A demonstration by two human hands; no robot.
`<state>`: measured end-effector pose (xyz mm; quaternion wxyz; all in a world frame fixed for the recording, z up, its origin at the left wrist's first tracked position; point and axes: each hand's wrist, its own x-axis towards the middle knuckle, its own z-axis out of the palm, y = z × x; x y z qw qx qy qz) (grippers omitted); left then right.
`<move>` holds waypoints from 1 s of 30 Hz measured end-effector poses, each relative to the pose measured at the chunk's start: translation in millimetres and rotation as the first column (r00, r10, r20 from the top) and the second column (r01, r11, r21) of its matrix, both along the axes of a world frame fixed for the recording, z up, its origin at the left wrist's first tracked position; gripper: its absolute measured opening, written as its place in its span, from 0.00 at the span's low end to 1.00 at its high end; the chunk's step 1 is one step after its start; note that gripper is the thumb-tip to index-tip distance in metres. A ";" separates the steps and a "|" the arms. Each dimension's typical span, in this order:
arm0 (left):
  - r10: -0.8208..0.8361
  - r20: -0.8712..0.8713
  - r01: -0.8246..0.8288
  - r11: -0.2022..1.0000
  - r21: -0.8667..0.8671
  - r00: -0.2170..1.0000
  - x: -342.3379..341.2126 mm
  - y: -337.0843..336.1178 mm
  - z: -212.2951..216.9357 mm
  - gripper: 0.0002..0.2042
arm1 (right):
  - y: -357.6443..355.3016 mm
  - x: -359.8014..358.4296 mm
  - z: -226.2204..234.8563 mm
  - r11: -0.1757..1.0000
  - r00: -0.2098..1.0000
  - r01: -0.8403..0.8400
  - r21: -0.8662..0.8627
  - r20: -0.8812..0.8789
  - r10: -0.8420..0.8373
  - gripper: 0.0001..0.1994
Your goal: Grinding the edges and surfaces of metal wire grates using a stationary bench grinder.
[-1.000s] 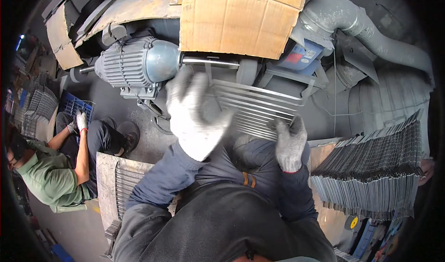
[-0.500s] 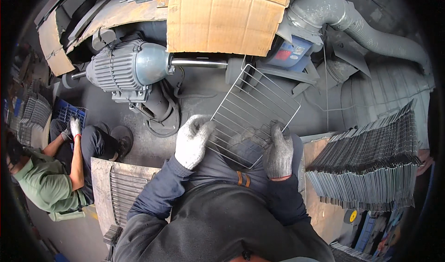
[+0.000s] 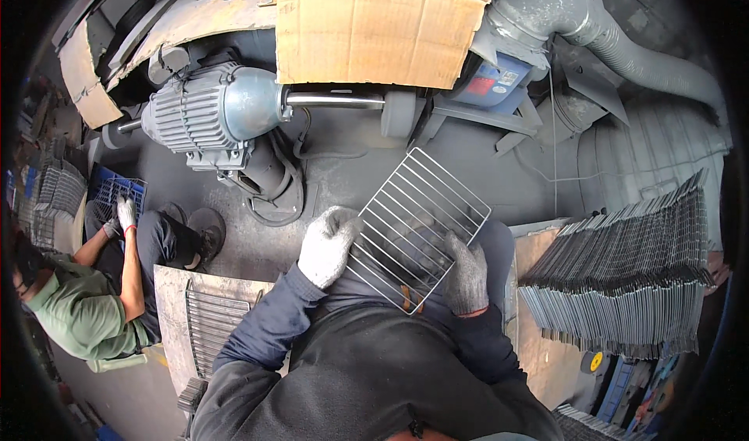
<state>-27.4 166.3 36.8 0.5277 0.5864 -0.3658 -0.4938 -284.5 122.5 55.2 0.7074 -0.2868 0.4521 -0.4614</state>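
Observation:
A rectangular wire rack [image 3: 418,230] with thin parallel bars is held tilted over my lap. My left hand [image 3: 330,246], in a pale knit glove, closes on its left edge. At the opposite edge my right hand [image 3: 466,276], in a greyer glove, grips with thumb and fingers; some of its fingers are hidden beneath the bars. The rack's far corner points at the grinding wheel [image 3: 399,114] on the motor shaft, with a gap between them.
A motor [image 3: 222,109] stands ahead, beside a cardboard sheet [image 3: 378,31]. Stacked wire racks [image 3: 616,269] fill the right side; more racks [image 3: 214,320] lie on a board at left. A seated co-worker [image 3: 90,301] is at far left. A grey duct [image 3: 647,67] curves at upper right.
The rack has come back toward me and away from the grinding wheel. Both hands still hold it, and my right hand has shifted slightly closer to my body.

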 end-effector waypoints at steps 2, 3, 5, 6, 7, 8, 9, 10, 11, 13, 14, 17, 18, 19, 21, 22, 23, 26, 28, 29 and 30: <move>0.012 0.027 -0.014 0.997 0.071 1.000 5.1 -8.4 -6.1 0.07 | -9.7 6.8 -5.9 1.000 1.000 -0.005 0.029 -0.020 0.006 0.21; 0.010 -0.075 -0.006 0.999 0.049 0.997 10.0 -16.2 -14.8 0.05 | -16.8 9.3 -7.2 0.999 0.998 0.010 0.040 -0.058 -0.008 0.21; 0.010 -0.089 -0.001 0.995 0.104 0.996 21.1 -37.9 -18.5 0.05 | -34.7 22.5 -2.8 0.998 1.000 0.012 0.064 -0.010 -0.011 0.21; 0.023 -0.126 -0.007 0.992 0.127 0.992 27.4 -50.0 -24.8 0.06 | -44.7 29.0 -0.7 0.996 0.999 0.013 0.085 0.039 -0.016 0.21; 0.020 -0.092 -0.008 0.992 0.125 0.996 31.9 -62.8 -25.1 0.06 | -56.2 30.0 -14.6 0.994 0.998 0.029 0.102 0.057 -0.035 0.21; 0.024 -0.054 -0.017 0.992 0.123 0.998 38.6 -73.3 -24.1 0.05 | -67.0 33.3 -22.6 0.994 0.998 0.025 0.102 0.059 -0.032 0.21; 0.009 0.041 -0.013 0.993 0.121 0.999 47.5 -82.8 -28.9 0.06 | -76.9 36.3 -29.9 0.988 0.999 0.011 0.154 0.045 -0.018 0.21; -0.016 0.119 0.002 0.993 0.117 0.993 52.5 -89.4 -23.9 0.07 | -85.8 37.4 -43.3 0.979 0.999 -0.002 0.205 0.031 -0.004 0.20; -0.027 0.154 0.006 0.991 0.133 0.988 52.9 -92.6 -16.4 0.07 | -87.2 34.7 -53.1 0.996 0.995 -0.086 0.023 0.055 0.084 0.20; -0.039 0.190 0.009 0.988 0.155 0.981 51.6 -91.1 -1.4 0.07 | -77.4 32.6 -45.5 0.995 0.986 -0.071 0.076 0.154 0.058 0.21; -0.059 0.278 0.030 0.994 0.106 0.959 49.7 -83.4 6.0 0.07 | -69.8 34.5 -32.8 0.989 0.968 -0.064 0.131 0.248 0.029 0.22; -0.046 0.470 0.060 0.998 -0.015 0.882 44.0 -64.1 14.4 0.08 | -43.4 22.9 -40.4 0.973 0.961 -0.113 0.201 0.272 0.055 0.26; -0.003 0.567 0.067 0.993 -0.093 0.824 43.2 -60.8 14.6 0.08 | -36.8 21.2 -44.2 0.975 0.950 -0.121 0.187 0.306 0.059 0.28; 0.009 0.576 0.058 0.993 -0.098 0.817 44.0 -59.0 12.2 0.10 | -31.9 24.3 -42.9 0.974 0.963 -0.103 0.200 0.267 0.047 0.28; 0.028 0.586 0.052 0.991 -0.120 0.810 44.4 -54.1 10.8 0.10 | -28.6 24.8 -50.1 0.975 0.954 -0.107 0.193 0.298 0.046 0.27; 0.052 0.598 0.047 0.988 -0.149 0.800 45.6 -55.2 11.6 0.10 | -30.9 27.0 -50.1 0.978 0.943 -0.111 0.177 0.331 0.047 0.27; 0.043 0.588 0.039 0.991 -0.127 0.808 45.5 -53.5 10.7 0.10 | -29.4 27.9 -49.0 0.979 0.942 -0.113 0.171 0.331 0.051 0.27; 0.072 0.588 0.053 0.980 -0.193 0.805 44.2 -49.2 -4.1 0.11 | -20.7 29.8 -45.2 0.986 0.976 -0.082 0.148 0.214 0.049 0.26; 0.103 0.611 0.072 0.964 -0.255 0.785 42.9 -50.9 -9.2 0.12 | -17.5 29.7 -45.0 0.982 0.976 -0.049 0.181 0.217 0.008 0.25; 0.089 0.582 0.036 0.979 -0.201 0.808 42.5 -55.4 -6.4 0.12 | -21.2 29.4 -47.4 0.982 0.976 -0.046 0.182 0.216 0.006 0.25; 0.018 0.466 0.022 0.996 -0.082 0.885 44.8 -61.5 -5.4 0.12 | -31.1 29.6 -53.8 0.987 0.960 -0.058 0.153 0.278 0.014 0.25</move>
